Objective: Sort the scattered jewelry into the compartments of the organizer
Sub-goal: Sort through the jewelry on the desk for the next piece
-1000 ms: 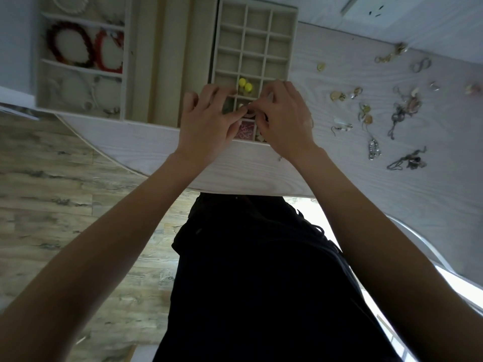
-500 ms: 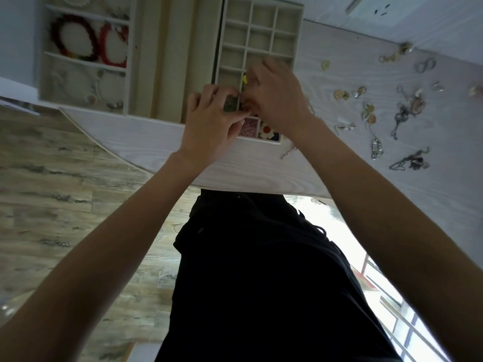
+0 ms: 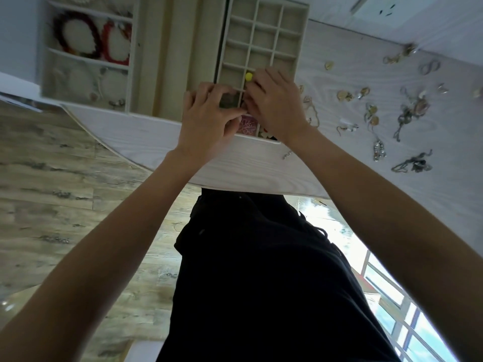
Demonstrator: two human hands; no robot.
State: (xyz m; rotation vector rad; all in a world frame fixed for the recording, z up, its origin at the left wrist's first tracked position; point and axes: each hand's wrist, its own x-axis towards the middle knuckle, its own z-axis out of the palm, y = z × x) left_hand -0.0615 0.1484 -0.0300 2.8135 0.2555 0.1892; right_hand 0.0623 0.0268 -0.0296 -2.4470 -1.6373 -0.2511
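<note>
Scattered jewelry [image 3: 407, 113] lies loose on the pale wood-grain table [image 3: 261, 165], well to the right of the person's right fingers: gold-toned earrings, tangled chains, a beaded silver piece [image 3: 379, 150] and a dark knotted chain [image 3: 413, 164] closest to the table edge. A small chain bit [image 3: 287, 154] sits just below the right wrist. Left of the left fingers stands a wider tray [image 3: 88, 56] with a dark red bracelet [image 3: 77, 35], a bright red bracelet [image 3: 116, 44] and pale bead strings, and between that tray and the hands run plain beige rolls [image 3: 177, 48].

Both hands crowd the near rows of the organizer [image 3: 261, 40], a beige grid of small square compartments, and they hide most of what goes on there. The left hand [image 3: 206, 121] has its fingers curled, tips meeting the right hand's over a compartment holding something dark greenish [image 3: 228, 100]. The right hand [image 3: 277, 105] is curled too, fingertips pressed against the left's; whether either one pinches a piece I cannot tell. Just beyond the right fingers a yellow bead [image 3: 249, 76] peeks out of a compartment. Below the fingertips a pink patterned piece [image 3: 247, 126] fills a near compartment, with something red, white and black [image 3: 268, 134] beside it. The far rows hold nothing visible.
</note>
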